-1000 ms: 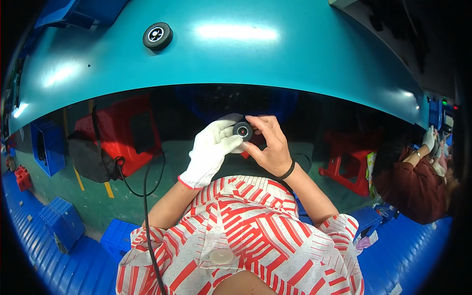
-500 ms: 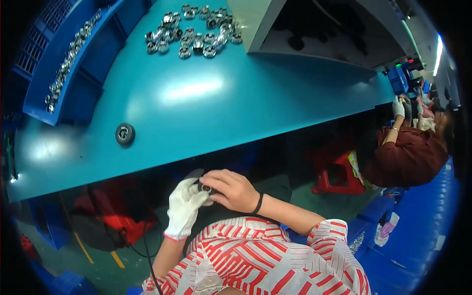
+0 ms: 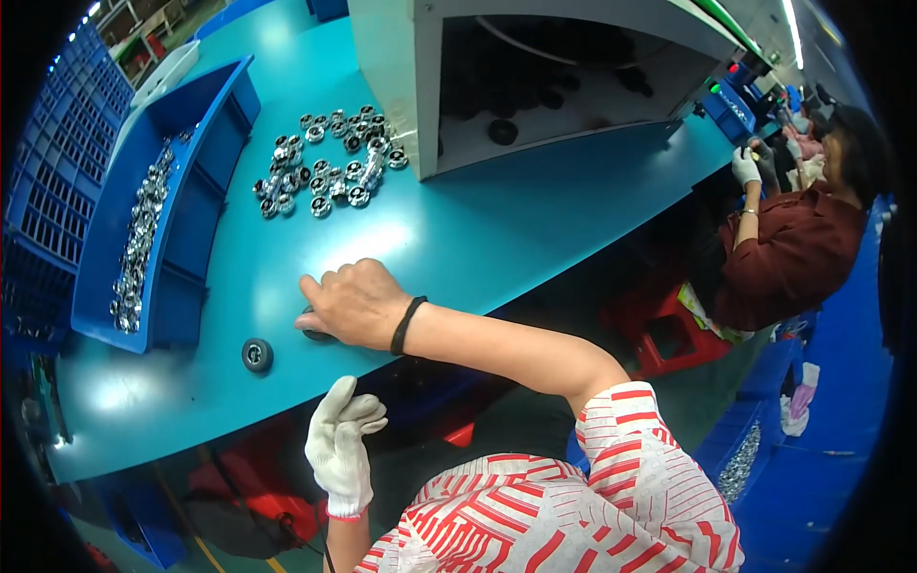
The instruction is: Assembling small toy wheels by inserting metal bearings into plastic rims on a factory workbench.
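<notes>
My right hand (image 3: 358,302), bare with a black band at the wrist, is over the near part of the teal table (image 3: 458,239). Its fingers are closed on a small black wheel (image 3: 312,331), mostly hidden beneath them. To its left lies another black wheel (image 3: 256,355) with a shiny hub. In front of my body, just off the table edge, my left hand (image 3: 340,444) in a white knit glove is raised. Nothing shows in it, and its fingers are loosely bent and apart from the thumb.
Several chrome wheel hubs (image 3: 321,205) lie grouped farther back. A long blue bin (image 3: 196,239) at the left holds more shiny parts. A pale box-like machine (image 3: 392,86) with a dark opening stands at the back. At the right, a person in a maroon top (image 3: 798,239) works beside a red stool (image 3: 669,349).
My hands have parted. The right hand has moved up over the table with a black wheel, while the gloved left stays low, now without anything in it. The view has also shifted.
</notes>
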Demonstrator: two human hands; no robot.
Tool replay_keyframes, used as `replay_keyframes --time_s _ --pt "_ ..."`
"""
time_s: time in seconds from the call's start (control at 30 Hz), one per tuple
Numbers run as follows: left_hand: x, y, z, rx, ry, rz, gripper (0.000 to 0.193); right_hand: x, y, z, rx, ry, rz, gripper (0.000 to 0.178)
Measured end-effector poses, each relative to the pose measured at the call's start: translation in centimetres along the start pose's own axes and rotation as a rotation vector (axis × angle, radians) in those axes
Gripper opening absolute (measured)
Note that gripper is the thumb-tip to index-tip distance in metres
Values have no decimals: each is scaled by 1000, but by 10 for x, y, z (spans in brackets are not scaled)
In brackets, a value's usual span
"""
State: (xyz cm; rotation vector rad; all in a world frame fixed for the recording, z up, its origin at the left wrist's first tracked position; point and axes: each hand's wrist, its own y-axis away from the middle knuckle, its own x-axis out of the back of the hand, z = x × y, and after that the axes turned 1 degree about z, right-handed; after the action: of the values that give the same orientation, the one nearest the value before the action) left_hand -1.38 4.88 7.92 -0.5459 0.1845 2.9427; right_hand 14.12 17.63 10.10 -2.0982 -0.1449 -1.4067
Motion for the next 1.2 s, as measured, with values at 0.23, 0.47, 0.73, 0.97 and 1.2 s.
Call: replay_keyframes --time_s 0.23,0.47,0.73,0.97,1.2 --pt "-4 10 0 -18 -60 59 53 62 46 102 -255 24 400 12" --pt "-25 12 -7 63 -28 -32 44 94 73 205 -610 260 316 22" --pt "-21 7 -19 375 358 -130 66 75 99 29 -18 -720 -89 18" --pt "-9 15 -26 449 434 -136 57 65 93 -20 210 -555 -338 20" --pt "15 30 -43 544 561 81 49 23 -33 48 122 171 196 32"
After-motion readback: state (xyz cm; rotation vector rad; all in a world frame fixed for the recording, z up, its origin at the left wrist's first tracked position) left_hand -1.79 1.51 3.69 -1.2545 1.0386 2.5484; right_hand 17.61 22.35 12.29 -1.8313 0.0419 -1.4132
